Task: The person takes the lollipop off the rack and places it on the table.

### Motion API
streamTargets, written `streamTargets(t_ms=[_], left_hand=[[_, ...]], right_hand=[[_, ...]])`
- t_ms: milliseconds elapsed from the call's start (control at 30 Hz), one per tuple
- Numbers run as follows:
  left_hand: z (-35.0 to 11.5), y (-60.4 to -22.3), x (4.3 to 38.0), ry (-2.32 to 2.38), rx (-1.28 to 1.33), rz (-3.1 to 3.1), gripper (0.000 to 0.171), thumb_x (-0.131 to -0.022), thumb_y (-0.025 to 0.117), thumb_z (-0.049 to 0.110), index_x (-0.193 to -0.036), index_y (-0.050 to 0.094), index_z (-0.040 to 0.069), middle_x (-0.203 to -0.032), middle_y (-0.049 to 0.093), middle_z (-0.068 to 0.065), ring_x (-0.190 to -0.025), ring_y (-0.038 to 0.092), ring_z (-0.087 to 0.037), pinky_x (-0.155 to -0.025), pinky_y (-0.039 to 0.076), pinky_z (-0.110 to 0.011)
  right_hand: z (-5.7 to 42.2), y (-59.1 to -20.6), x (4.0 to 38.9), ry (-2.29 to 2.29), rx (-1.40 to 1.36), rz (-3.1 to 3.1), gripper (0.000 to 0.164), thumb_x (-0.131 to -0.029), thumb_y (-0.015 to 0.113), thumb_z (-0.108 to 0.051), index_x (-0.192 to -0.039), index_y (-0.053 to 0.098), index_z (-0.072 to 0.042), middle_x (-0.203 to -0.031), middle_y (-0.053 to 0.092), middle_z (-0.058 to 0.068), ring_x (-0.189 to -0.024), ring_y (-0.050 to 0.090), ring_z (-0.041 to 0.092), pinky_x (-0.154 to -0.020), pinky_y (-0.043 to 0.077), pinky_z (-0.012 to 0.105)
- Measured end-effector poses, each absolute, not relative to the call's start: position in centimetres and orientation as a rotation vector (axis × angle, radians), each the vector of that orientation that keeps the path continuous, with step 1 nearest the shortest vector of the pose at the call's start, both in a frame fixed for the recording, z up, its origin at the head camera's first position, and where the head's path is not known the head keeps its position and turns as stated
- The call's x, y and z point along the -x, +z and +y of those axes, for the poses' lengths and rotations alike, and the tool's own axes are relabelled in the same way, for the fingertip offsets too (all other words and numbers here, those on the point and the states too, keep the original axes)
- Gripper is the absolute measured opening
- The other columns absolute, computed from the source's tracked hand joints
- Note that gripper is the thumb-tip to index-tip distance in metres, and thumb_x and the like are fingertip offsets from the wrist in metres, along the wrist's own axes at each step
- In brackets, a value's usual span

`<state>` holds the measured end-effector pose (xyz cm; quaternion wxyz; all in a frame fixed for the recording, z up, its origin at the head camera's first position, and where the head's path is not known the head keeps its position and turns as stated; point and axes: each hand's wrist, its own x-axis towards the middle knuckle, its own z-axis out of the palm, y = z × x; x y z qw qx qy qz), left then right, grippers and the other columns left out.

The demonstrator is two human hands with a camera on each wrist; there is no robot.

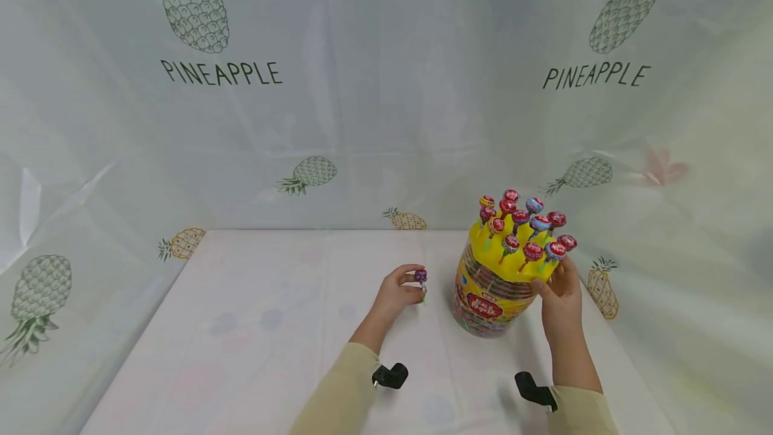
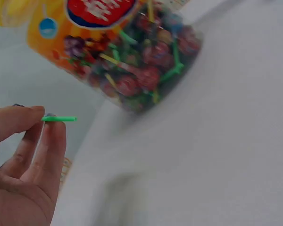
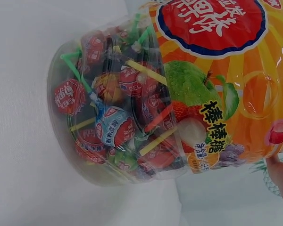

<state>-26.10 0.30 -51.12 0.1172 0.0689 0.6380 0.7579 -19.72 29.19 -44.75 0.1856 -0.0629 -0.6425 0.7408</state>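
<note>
My left hand (image 1: pixel 398 293) pinches a purple-wrapped lollipop (image 1: pixel 421 276) by its green stick between thumb and fingers, just left of the candy tub. In the left wrist view the green stick (image 2: pixel 61 119) sticks out past the fingertips. A large clear tub (image 1: pixel 486 291) with a yellow and orange label stands tilted on the table, its lower part full of wrapped lollipops (image 3: pixel 115 127). Several lollipops (image 1: pixel 533 252) stand upright in its yellow top. My right hand (image 1: pixel 561 291) grips the tub's upper right side, thumb in front; its other fingers are partly hidden.
The tub stands on a table with a pale cloth (image 1: pixel 272 327). Behind it hangs a pale curtain (image 1: pixel 386 106) printed with pineapples. Black wrist mounts (image 1: pixel 391 376) sit on both sleeves.
</note>
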Motion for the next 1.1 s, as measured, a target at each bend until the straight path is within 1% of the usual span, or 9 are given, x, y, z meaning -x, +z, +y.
streamTargets(t_ms=[167, 400, 600, 700, 833, 933, 1100], left_hand=[[0.4, -53.5, 25.8, 2.203, -0.144, 1.897, 0.057, -0.077, 0.065, -0.022, -0.13, 0.055, -0.003, -0.103, 0.064, -0.014, -0.081, 0.065, -0.02, -0.069, 0.057, -0.031], [1.1, -55.2, 25.8, 2.133, -0.132, 1.995, 0.057, -0.074, 0.067, -0.022, -0.126, 0.057, 0.0, -0.099, 0.063, -0.013, -0.081, 0.063, -0.021, -0.065, 0.055, -0.028], [1.6, -55.9, 26.3, 2.081, -0.147, 2.037, 0.052, -0.075, 0.064, -0.024, -0.121, 0.059, 0.0, -0.099, 0.065, -0.018, -0.081, 0.064, -0.026, -0.062, 0.053, -0.026], [1.8, -55.9, 26.4, 2.05, -0.134, 2.061, 0.052, -0.075, 0.064, -0.023, -0.12, 0.06, 0.001, -0.097, 0.066, -0.017, -0.078, 0.064, -0.023, -0.061, 0.053, -0.027], [1.9, -56.0, 26.6, 1.978, -0.138, 2.15, 0.052, -0.074, 0.067, -0.021, -0.118, 0.062, 0.005, -0.095, 0.066, -0.013, -0.071, 0.06, -0.016, -0.058, 0.051, -0.026], [2.0, -56.1, 26.7, 1.893, -0.169, 2.258, 0.051, -0.073, 0.071, -0.017, -0.117, 0.064, 0.009, -0.093, 0.065, -0.009, -0.07, 0.058, -0.014, -0.057, 0.05, -0.025], [2.1, -56.3, 27.2, 1.756, -0.256, 2.404, 0.052, -0.071, 0.077, -0.012, -0.116, 0.066, 0.012, -0.092, 0.065, -0.003, -0.07, 0.059, -0.011, -0.059, 0.051, -0.024]], right_hand=[[29.1, -44.7, 19.8, 2.088, 0.147, -1.795, 0.067, -0.095, 0.06, -0.01, -0.152, 0.031, -0.028, -0.159, 0.025, -0.001, -0.146, 0.017, 0.021, -0.116, 0.016, 0.038], [29.0, -44.5, 19.7, 2.079, 0.157, -1.809, 0.068, -0.095, 0.06, -0.011, -0.152, 0.03, -0.029, -0.158, 0.025, -0.001, -0.146, 0.019, 0.021, -0.116, 0.016, 0.04], [28.8, -44.6, 19.7, 2.056, 0.191, -1.844, 0.07, -0.095, 0.061, -0.015, -0.153, 0.026, -0.03, -0.16, 0.021, -0.002, -0.147, 0.016, 0.022, -0.116, 0.015, 0.041], [28.7, -44.7, 19.6, 2.053, 0.21, -1.855, 0.07, -0.095, 0.062, -0.018, -0.153, 0.026, -0.031, -0.16, 0.021, -0.003, -0.147, 0.014, 0.021, -0.116, 0.014, 0.043], [28.7, -44.7, 19.5, 2.063, 0.186, -1.83, 0.067, -0.095, 0.06, -0.015, -0.152, 0.029, -0.03, -0.159, 0.023, -0.002, -0.146, 0.016, 0.021, -0.116, 0.015, 0.042], [28.7, -44.7, 19.4, 2.076, 0.154, -1.801, 0.066, -0.096, 0.059, -0.012, -0.152, 0.03, -0.029, -0.159, 0.024, -0.001, -0.146, 0.017, 0.021, -0.116, 0.015, 0.04], [28.8, -44.6, 19.4, 2.07, 0.157, -1.806, 0.066, -0.095, 0.059, -0.012, -0.152, 0.03, -0.029, -0.159, 0.024, -0.001, -0.146, 0.018, 0.021, -0.116, 0.016, 0.038]])
